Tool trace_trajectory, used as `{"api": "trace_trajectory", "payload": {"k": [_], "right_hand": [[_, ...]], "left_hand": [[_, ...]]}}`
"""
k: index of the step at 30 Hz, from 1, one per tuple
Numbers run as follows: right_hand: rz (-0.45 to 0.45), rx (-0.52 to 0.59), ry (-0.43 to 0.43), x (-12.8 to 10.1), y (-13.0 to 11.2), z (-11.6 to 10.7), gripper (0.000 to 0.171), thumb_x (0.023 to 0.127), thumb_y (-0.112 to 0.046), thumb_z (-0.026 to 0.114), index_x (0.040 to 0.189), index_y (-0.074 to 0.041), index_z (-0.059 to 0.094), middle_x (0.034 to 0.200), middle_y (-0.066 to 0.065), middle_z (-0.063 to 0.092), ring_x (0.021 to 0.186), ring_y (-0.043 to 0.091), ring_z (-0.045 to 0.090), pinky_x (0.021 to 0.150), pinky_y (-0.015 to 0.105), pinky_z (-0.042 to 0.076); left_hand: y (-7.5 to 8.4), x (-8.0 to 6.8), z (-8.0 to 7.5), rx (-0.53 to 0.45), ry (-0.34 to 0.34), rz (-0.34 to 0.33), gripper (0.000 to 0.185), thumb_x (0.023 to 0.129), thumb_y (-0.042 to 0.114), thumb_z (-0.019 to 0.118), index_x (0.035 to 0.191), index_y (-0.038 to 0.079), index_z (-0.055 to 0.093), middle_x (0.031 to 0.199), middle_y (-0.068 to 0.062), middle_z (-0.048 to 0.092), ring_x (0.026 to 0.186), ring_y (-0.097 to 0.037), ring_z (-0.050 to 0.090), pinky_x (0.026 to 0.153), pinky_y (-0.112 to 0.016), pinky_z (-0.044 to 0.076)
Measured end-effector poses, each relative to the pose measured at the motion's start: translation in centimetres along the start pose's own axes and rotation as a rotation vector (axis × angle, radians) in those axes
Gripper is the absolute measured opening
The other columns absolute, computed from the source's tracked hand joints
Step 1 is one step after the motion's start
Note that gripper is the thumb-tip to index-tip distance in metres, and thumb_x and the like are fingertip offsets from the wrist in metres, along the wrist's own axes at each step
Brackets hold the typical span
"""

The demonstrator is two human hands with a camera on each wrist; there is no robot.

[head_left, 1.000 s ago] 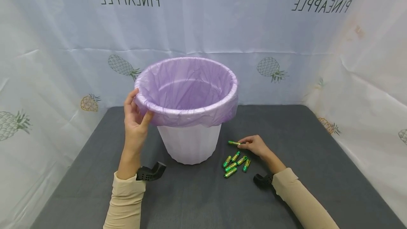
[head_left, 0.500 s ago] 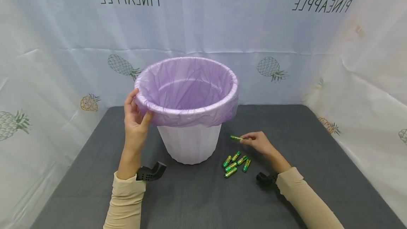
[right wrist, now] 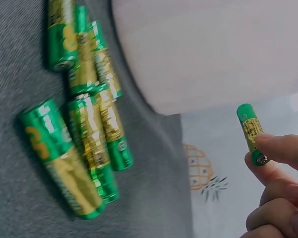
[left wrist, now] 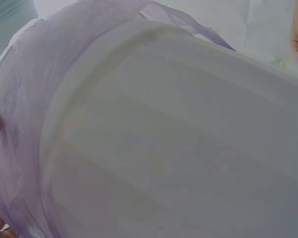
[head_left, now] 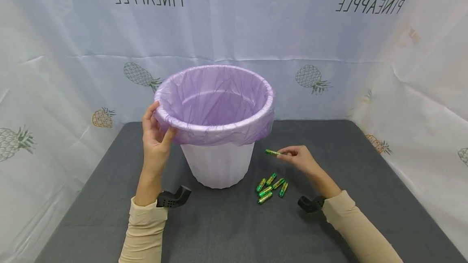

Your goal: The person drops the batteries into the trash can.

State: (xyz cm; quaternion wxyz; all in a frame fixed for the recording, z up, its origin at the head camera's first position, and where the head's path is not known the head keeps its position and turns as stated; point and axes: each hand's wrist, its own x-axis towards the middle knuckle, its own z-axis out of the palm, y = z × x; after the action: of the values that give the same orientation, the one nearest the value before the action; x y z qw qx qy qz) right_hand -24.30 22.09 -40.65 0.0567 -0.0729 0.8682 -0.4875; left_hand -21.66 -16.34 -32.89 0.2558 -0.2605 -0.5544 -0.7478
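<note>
- Pineapple-print sheeting (head_left: 73, 44) is backing a grey felt tabletop (head_left: 226, 230).
- Left hand (head_left: 156, 133) is gripping the purple-lined white plastic bin's (head_left: 217, 161) rim at nine o'clock.
- Right hand (head_left: 297, 159) is pinching one green-and-gold cylindrical battery (head_left: 272, 152) at the bin's four o'clock, above five loose green batteries (head_left: 270, 186).

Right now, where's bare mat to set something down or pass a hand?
Bare: the grey mat right of the right hand, the near strip between both sleeves, and left of the left hand. Crowded: the loose batteries beside the bin, under the held battery.

cream long sleeves (head_left: 144, 230) cover both forearms, with a black perforated camera mount (head_left: 172, 199) strapped at each wrist
</note>
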Motion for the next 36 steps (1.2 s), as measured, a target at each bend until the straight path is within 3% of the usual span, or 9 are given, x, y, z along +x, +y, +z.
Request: {"api": "trace_trajectory", "payload": {"k": [13, 20, 28, 31, 36], "right_hand": [[-0.055, 0.019, 0.076, -1.3, -3.5, -1.7, 0.032, 0.090, -0.019, 0.068, 0.110, 0.005, 0.068, 0.054, -0.011, 0.034, 0.053, 0.005, 0.026, 0.054, 0.027, 0.030], [-0.129, 0.084, 0.099, -1.9, -5.6, -2.6, 0.031, 0.090, -0.013, 0.067, 0.108, 0.011, 0.066, 0.054, -0.011, 0.034, 0.053, 0.007, 0.025, 0.052, 0.028, 0.027], [-0.178, 0.073, 0.130, -2.4, -7.1, -3.4, 0.027, 0.089, -0.013, 0.068, 0.103, 0.010, 0.067, 0.054, -0.012, 0.035, 0.054, 0.008, 0.028, 0.053, 0.028, 0.030], [-0.184, 0.071, 0.140, -2.6, -7.5, -3.8, 0.024, 0.089, -0.014, 0.068, 0.101, 0.007, 0.068, 0.054, -0.013, 0.035, 0.054, 0.009, 0.029, 0.053, 0.028, 0.030], [-0.183, 0.068, 0.159, -3.0, -8.3, -4.6, 0.013, 0.089, -0.018, 0.068, 0.096, -0.008, 0.072, 0.053, -0.013, 0.035, 0.056, 0.010, 0.030, 0.056, 0.030, 0.031]], "left_hand": [[0.0, -0.1, -0.1, -0.005, -0.008, 0.007, 0.060, 0.091, 0.012, 0.066, 0.141, 0.019, 0.033, 0.129, 0.003, 0.048, 0.114, -0.008, 0.050, 0.096, -0.017, 0.044], [-0.1, 0.0, 0.0, -0.013, -0.013, 0.014, 0.061, 0.090, 0.012, 0.066, 0.141, 0.019, 0.033, 0.130, 0.003, 0.048, 0.114, -0.008, 0.050, 0.097, -0.017, 0.044], [0.0, 0.0, 0.0, -0.005, -0.011, 0.008, 0.062, 0.090, 0.014, 0.067, 0.141, 0.020, 0.033, 0.130, 0.003, 0.048, 0.114, -0.008, 0.051, 0.096, -0.017, 0.045], [0.0, 0.0, -0.1, -0.007, -0.017, 0.016, 0.061, 0.090, 0.014, 0.067, 0.141, 0.019, 0.033, 0.130, 0.003, 0.048, 0.113, -0.008, 0.051, 0.096, -0.017, 0.045], [-0.2, -0.1, -0.2, 0.001, -0.022, 0.029, 0.060, 0.091, 0.013, 0.066, 0.141, 0.019, 0.033, 0.130, 0.003, 0.048, 0.114, -0.008, 0.050, 0.096, -0.017, 0.044]]}}
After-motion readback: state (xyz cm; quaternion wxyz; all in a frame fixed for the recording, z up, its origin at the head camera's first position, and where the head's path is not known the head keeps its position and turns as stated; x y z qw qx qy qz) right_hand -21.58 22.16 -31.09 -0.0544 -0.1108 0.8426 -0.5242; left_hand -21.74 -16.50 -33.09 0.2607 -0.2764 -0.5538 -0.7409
